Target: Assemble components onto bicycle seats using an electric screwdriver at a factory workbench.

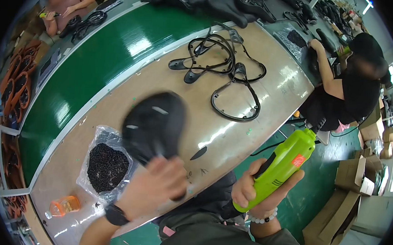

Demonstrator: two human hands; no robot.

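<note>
A black bicycle saddle (155,124), smeared by motion, is over the near part of the table. My left hand (158,179) lies across its narrow nose with the fingers closed around it, also blurred. The nose tip shows just beyond my hand, by the table's edge. In my right hand (265,186) is a lime-green electric screwdriver (280,167), gripped around its body and held off the table's right side. Its black end points down toward my lap. Beside my left wrist, an open clear plastic bag (107,162) holds a heap of small black pieces, probably screws.
Several black loop-shaped saddle frames (236,70) lie farther along the table (191,136). A small dark flat piece (198,153) rests near its edge. An orange bottle (65,205) is at lower left. A green belt (119,49) runs alongside. Co-workers (358,83) sit far right and far left.
</note>
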